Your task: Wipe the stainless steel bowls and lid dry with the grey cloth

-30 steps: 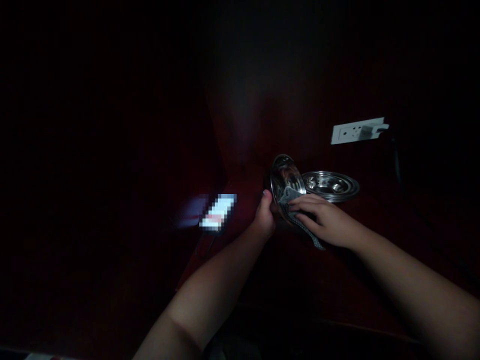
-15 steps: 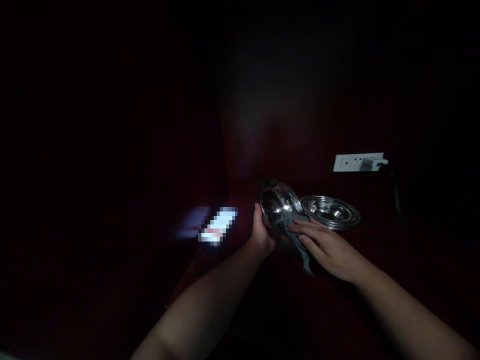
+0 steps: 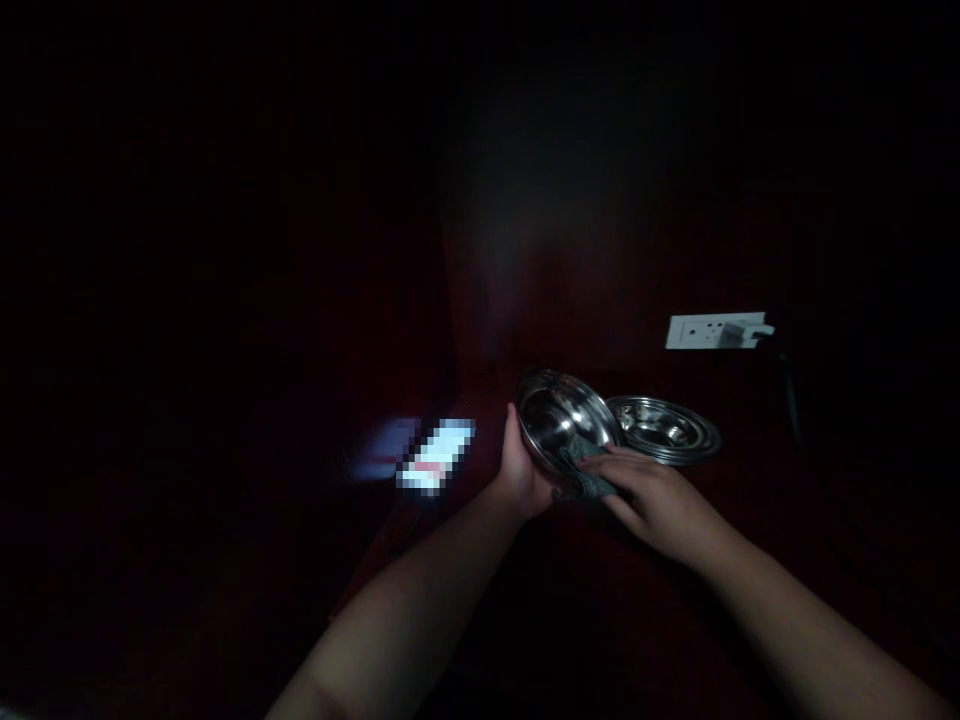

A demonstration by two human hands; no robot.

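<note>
A shiny steel bowl (image 3: 559, 410) is tilted in the middle of the head view, its inside facing me. My left hand (image 3: 523, 470) grips its near left side, thumb up along the rim and the other fingers hidden underneath. Against the bowl's near inner edge, my right hand (image 3: 649, 490) presses a dark grey-green patterned cloth (image 3: 589, 475), its fingers closed over it. Part of the cloth hangs over the rim. Just behind and to the right rest steel dishes (image 3: 701, 440) that look stacked, close to the bowl's right rim.
A lit, pixelated screen, perhaps a phone (image 3: 437, 455), lies left of the bowl on the dark red surface. On the back wall is a white socket plate (image 3: 694, 331) with a plug and a cable (image 3: 787, 395) hanging down. Most surroundings are too dark to make out.
The bowl has turned so more of its inside faces me. My right hand has moved the cloth further into it, and the cloth's dangling end is now bunched up.
</note>
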